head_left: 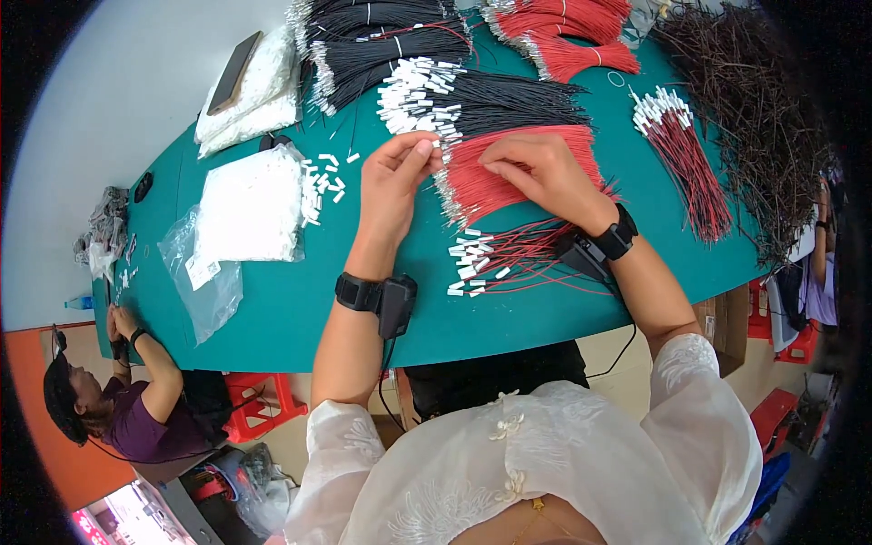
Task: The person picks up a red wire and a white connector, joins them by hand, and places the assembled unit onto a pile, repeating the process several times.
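Observation:
My left hand (392, 186) is closed in a pinch at the left end of the wire pile, with a small white connector housing (435, 144) at its fingertips. Over the red wires (554, 141) hovers my right hand (549, 177), thumb and fingers pressed together; what they hold, if anything, is hidden. The red wires lie side by side, their tips toward the left. Behind them are black wires (518, 95), many capped with white housings (413, 95). Nearer me lies a loose group of red-and-black wires with white housings (472, 257).
On the green table (300, 318), a clear bag of white housings (250, 204) has some spilled beside it. Farther back are a phone (234, 73) on more bags and black wire bundles (391, 50). A finished-looking wire bundle (686, 163) and a dark wire heap (745, 118) lie right. Another person (136, 391) sits left.

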The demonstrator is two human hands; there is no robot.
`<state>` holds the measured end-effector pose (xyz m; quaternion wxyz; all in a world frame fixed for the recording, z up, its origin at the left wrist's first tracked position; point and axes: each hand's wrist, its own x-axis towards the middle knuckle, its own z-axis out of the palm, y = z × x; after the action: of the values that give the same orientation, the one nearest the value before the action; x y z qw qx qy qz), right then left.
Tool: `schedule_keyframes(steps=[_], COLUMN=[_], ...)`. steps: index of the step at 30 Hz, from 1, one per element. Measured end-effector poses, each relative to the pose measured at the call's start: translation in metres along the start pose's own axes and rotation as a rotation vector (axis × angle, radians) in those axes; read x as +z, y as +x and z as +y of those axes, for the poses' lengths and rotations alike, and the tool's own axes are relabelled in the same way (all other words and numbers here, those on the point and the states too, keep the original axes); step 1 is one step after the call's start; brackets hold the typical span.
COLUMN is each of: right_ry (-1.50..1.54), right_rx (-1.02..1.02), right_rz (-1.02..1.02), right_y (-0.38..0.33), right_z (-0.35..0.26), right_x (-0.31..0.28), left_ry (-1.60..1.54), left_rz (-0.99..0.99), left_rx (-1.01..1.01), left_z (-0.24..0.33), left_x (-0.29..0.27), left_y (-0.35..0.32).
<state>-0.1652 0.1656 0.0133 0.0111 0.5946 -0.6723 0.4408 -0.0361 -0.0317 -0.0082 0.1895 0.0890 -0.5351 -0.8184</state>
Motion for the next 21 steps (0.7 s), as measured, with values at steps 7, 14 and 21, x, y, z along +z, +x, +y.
schedule_keyframes(steps=[7,14,21], right_ry=[0.113,0.037,0.027], right_rx=[0.13,0.081,0.052], right_rz=[0.134,0.236,0.258], right_y=[0.007,0.008,0.008], right_z=[-0.024,-0.036,-0.034], right_x=[-0.009,-0.017,-0.014], left_ry=[0.037,0.074,0.066], left_rz=[-0.07,-0.15,-0.156], left_rx=[0.024,-0.008,-0.01], left_z=[-0.003,0.005,0.003], left_x=[0.001,0.014,0.014], left_y=[-0.001,-0.01,-0.011])
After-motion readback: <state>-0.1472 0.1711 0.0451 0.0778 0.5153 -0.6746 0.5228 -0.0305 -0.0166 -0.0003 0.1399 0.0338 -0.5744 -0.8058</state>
